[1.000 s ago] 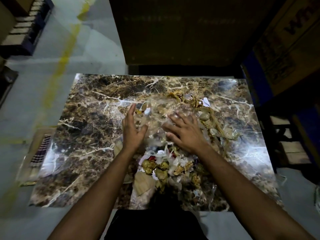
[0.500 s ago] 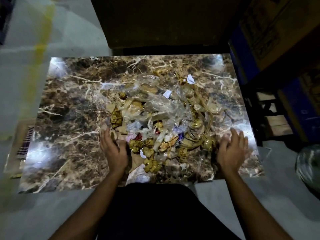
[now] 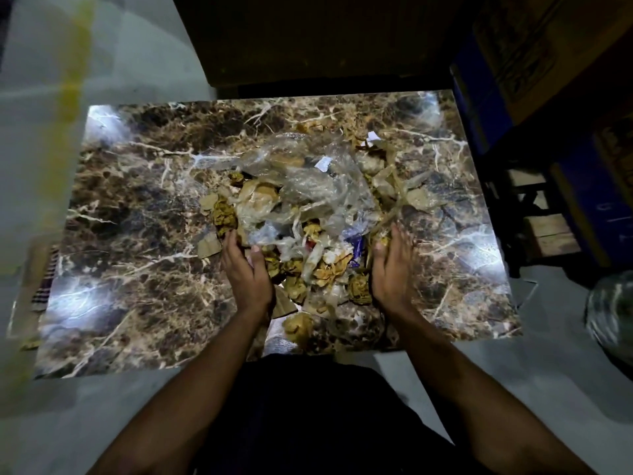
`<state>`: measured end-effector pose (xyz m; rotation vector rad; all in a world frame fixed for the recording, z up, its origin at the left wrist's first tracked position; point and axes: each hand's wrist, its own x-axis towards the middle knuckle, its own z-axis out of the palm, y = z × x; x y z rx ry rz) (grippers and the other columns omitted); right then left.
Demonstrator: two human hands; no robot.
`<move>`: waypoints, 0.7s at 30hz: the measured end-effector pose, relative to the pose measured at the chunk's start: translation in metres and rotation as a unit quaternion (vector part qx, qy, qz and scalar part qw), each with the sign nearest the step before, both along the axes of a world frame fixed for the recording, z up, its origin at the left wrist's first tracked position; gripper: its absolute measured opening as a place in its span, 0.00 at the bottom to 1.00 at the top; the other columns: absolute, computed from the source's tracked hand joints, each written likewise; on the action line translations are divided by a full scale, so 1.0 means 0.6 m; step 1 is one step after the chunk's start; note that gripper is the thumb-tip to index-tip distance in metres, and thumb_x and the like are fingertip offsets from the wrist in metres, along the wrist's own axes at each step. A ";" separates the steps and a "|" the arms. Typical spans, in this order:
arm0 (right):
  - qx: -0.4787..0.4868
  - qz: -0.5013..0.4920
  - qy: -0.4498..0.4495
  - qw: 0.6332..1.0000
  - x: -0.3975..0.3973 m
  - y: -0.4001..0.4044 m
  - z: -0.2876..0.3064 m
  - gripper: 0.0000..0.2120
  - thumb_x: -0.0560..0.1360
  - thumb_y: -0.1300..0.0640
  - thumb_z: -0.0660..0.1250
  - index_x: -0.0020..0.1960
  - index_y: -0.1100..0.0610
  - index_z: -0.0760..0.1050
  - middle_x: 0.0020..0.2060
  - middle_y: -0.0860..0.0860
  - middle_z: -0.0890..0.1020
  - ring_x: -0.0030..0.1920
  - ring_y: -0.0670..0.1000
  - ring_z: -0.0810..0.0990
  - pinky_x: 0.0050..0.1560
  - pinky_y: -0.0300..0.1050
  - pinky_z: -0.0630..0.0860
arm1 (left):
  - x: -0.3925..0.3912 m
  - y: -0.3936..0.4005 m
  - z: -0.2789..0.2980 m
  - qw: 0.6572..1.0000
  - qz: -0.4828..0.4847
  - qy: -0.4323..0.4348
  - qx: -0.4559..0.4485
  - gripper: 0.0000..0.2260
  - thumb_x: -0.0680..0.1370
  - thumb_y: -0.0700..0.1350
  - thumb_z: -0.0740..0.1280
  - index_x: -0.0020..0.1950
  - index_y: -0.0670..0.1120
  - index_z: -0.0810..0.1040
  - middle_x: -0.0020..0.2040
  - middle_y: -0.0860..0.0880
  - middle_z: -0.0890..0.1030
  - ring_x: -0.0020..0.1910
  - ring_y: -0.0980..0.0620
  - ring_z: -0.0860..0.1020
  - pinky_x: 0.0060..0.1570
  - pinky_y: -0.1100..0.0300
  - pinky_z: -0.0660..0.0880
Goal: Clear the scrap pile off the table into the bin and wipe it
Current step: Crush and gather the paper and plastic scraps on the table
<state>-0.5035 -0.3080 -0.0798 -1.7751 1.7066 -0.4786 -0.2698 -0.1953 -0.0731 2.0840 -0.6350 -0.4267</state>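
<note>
A scrap pile [image 3: 308, 214] of clear plastic wrap, crumpled brown paper, cardboard bits and small wrappers lies on the middle of a brown marble-patterned table [image 3: 137, 234]. My left hand [image 3: 246, 269] presses against the pile's near left side, fingers straight and thumb touching the scraps. My right hand [image 3: 394, 269] stands edge-on against the pile's near right side, fingers straight. Both hands bracket the near part of the pile. A crumpled paper ball [image 3: 298, 325] lies near the table's front edge between my wrists.
A bin lined with a clear bag [image 3: 613, 313] stands on the floor at the right, partly cut off. Cardboard boxes [image 3: 534, 53] and a wooden stool [image 3: 544, 228] crowd the right side. A dark panel [image 3: 308, 39] stands behind the table. Grey floor lies to the left.
Both hands drew back from the top of the pile to its near sides, then closed inward; the right hand slid left from the table's right part to the pile's edge.
</note>
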 end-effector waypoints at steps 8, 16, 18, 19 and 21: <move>-0.038 0.170 0.016 0.985 -0.104 0.057 0.035 0.45 0.75 0.25 0.52 0.83 0.45 0.41 0.83 0.50 0.39 0.82 0.52 0.38 0.77 0.60 0.37 | -0.010 0.110 0.029 0.985 -0.152 -0.071 0.038 0.42 0.76 0.70 0.56 0.82 0.46 0.54 0.82 0.47 0.54 0.81 0.48 0.52 0.77 0.40 0.53; -0.133 0.378 0.216 0.890 -0.053 0.124 0.015 0.54 0.70 0.20 0.58 0.84 0.50 0.45 0.81 0.65 0.43 0.81 0.65 0.41 0.75 0.75 0.49 | -0.047 0.136 0.009 0.869 -0.404 -0.213 0.189 0.56 0.70 0.76 0.63 0.83 0.46 0.41 0.81 0.43 0.33 0.81 0.43 0.35 0.77 0.36 0.41; -0.146 0.367 0.244 0.886 -0.028 0.119 0.006 0.51 0.72 0.20 0.54 0.83 0.48 0.44 0.81 0.67 0.44 0.81 0.66 0.42 0.74 0.76 0.49 | -0.048 0.121 0.000 0.873 -0.376 -0.233 0.204 0.55 0.72 0.75 0.65 0.83 0.45 0.40 0.81 0.42 0.33 0.81 0.44 0.35 0.77 0.39 0.38; -0.154 0.357 0.244 0.889 -0.018 0.116 0.002 0.50 0.73 0.21 0.54 0.83 0.48 0.45 0.81 0.67 0.45 0.81 0.67 0.43 0.75 0.76 0.48 | -0.047 0.113 -0.002 0.877 -0.363 -0.237 0.208 0.55 0.72 0.75 0.64 0.83 0.45 0.40 0.81 0.42 0.33 0.81 0.44 0.35 0.77 0.42 0.35; -0.181 0.338 0.226 0.896 -0.004 0.108 -0.003 0.47 0.74 0.23 0.57 0.83 0.48 0.50 0.81 0.67 0.47 0.81 0.67 0.46 0.76 0.74 0.47 | -0.044 0.101 -0.003 0.887 -0.342 -0.240 0.197 0.53 0.73 0.74 0.61 0.83 0.44 0.42 0.82 0.40 0.37 0.81 0.43 0.38 0.78 0.42 0.36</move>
